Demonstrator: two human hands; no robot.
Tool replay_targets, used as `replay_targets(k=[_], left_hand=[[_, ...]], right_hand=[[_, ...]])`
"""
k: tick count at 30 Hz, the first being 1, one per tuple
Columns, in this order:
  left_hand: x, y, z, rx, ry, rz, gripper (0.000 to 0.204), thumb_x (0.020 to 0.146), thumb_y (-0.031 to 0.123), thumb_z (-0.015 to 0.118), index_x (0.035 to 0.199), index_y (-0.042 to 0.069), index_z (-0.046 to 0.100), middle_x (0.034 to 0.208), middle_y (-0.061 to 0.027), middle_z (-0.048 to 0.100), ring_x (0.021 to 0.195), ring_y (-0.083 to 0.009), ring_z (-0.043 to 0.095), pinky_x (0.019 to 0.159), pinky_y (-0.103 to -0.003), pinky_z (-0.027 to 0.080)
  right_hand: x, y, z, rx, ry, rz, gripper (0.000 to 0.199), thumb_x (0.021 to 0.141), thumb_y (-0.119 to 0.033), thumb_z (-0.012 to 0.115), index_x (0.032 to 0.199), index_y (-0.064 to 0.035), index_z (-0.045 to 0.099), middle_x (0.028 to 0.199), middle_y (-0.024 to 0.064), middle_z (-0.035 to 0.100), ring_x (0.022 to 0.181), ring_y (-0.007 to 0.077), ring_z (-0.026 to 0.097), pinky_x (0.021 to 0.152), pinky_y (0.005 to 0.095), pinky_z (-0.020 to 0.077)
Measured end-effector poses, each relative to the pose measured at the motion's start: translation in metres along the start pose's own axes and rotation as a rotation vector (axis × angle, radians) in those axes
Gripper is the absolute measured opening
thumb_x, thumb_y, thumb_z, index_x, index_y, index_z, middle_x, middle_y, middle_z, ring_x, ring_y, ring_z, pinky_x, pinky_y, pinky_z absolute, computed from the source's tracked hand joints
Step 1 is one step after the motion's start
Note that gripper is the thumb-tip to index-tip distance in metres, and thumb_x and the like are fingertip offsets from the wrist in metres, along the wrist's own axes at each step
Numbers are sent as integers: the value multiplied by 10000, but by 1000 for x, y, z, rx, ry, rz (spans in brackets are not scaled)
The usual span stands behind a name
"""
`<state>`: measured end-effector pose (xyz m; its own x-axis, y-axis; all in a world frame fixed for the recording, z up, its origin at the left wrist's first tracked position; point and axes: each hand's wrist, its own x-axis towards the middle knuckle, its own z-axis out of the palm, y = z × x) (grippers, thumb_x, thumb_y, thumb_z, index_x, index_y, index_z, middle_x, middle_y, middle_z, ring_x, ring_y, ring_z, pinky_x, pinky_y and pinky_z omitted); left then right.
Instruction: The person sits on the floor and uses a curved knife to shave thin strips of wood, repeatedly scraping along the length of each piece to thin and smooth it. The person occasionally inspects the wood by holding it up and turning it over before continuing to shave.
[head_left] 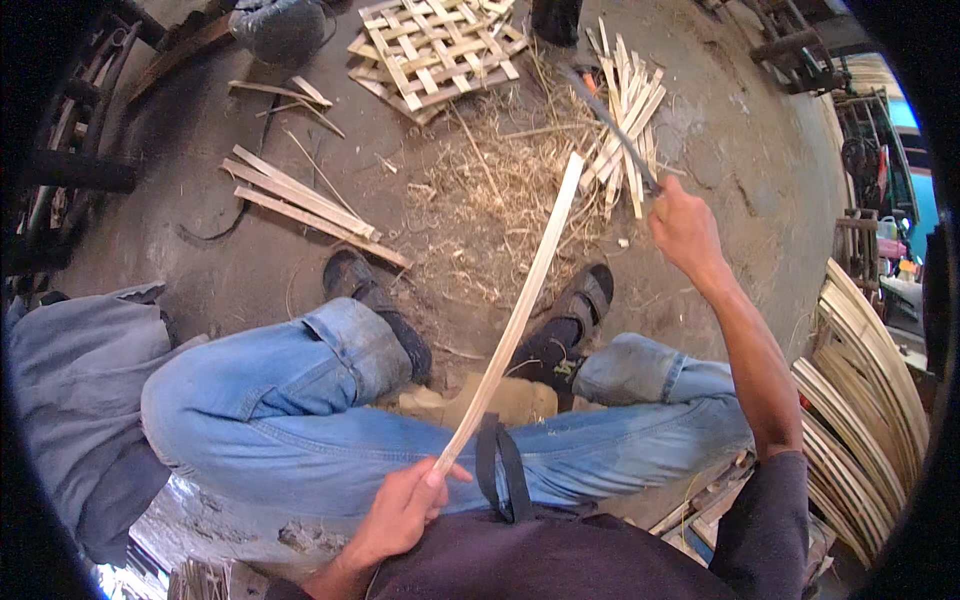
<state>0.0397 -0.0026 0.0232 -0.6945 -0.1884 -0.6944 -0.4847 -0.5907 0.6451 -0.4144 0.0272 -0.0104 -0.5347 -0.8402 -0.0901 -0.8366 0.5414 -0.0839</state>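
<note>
My left hand (405,505), low in front of my body, is closed around the near end of a long pale bamboo strip (515,325). The strip slants up and away over my lap, its far end free in the air above the shavings. Out to the right, my right hand (685,228) is closed in a fist on a knife, the handle hidden by my fingers. Its long, dark, narrow blade (622,135) points away to the upper left, apart from the strip. Behind the blade lies a loose pile of split bamboo strips (632,95).
Curly bamboo shavings (465,205) cover the floor beyond my sandals. Woven bamboo lattice panels (440,50) lie at the far middle. Several flat strips (300,200) rest at the left. Long bundled strips (860,420) stand at my right. A grey cloth (85,390) hangs at the left.
</note>
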Motion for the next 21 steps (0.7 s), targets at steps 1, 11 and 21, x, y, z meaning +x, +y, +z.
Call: replay_targets(k=[1,11,21], left_hand=[[4,2,-2,-8,9,13,410,1062,318,360,1136,-5,602,641,50,396,561,-53,360,521,-239,328],[11,9,5,-111,18,-40,435,1065,332,350,1165,-8,602,652,48,406,576,-51,370,533,-233,333],[49,12,9,426,436,431,356,1023,230,452,1245,-21,572,758,-107,506,645,-229,504,618,-346,434]], right_hand=[[3,-5,-2,70,-1,-1,183,803,-111,612,949,-25,543,744,237,642,777,443,648,655,523,515],[-51,-56,22,250,-221,-166,281,786,-115,648,1036,-59,531,787,198,643,751,414,647,654,498,512],[-124,-98,-17,71,-187,-656,118,772,-144,597,845,-89,523,701,92,548,631,287,633,528,432,520]])
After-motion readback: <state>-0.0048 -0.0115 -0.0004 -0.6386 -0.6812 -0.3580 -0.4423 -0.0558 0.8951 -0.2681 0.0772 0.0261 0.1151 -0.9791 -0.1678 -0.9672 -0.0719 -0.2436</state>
